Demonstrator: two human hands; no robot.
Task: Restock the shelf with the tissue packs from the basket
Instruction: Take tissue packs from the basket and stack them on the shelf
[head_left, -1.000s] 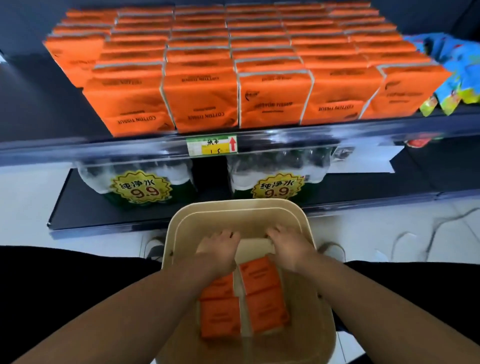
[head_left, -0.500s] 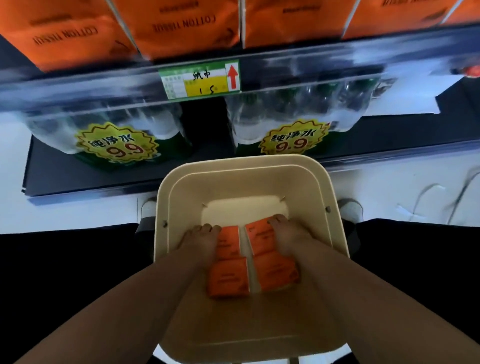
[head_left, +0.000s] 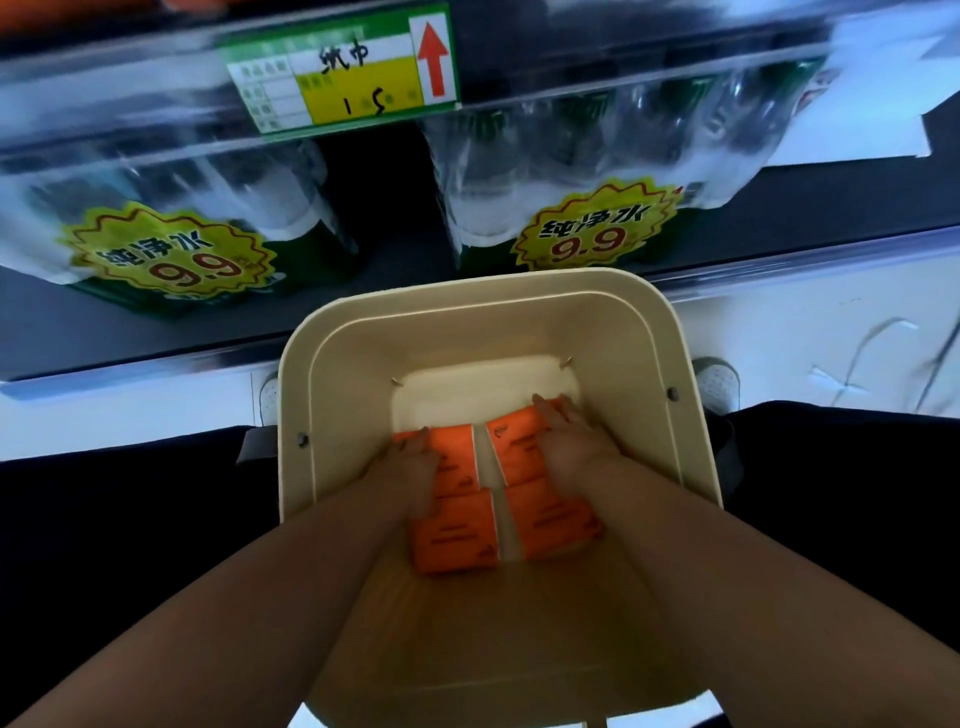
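A beige basket (head_left: 691, 415) sits in front of me below the shelves. Orange tissue packs (head_left: 457, 535) lie side by side on its bottom, in two rows. My left hand (head_left: 408, 478) lies over the left side of the left packs, fingers reaching down along their outer edge. My right hand (head_left: 569, 447) lies flat on top of the right packs, fingers pointing toward the far wall of the basket. The shelf edge (head_left: 130, 140) with the tissue price tag (head_left: 343, 78) runs across the top; the tissue shelf above it is out of view.
Shrink-wrapped water bottle packs (head_left: 582, 171) with yellow 9.9 stickers stand on the lower dark shelf (head_left: 156, 338) behind the basket. White floor (head_left: 831, 364) shows to either side. My dark trouser legs flank the basket.
The view has tilted further down and closer, so the stocked orange packs have left the frame. Both hands have settled lower onto the packs in the basket.
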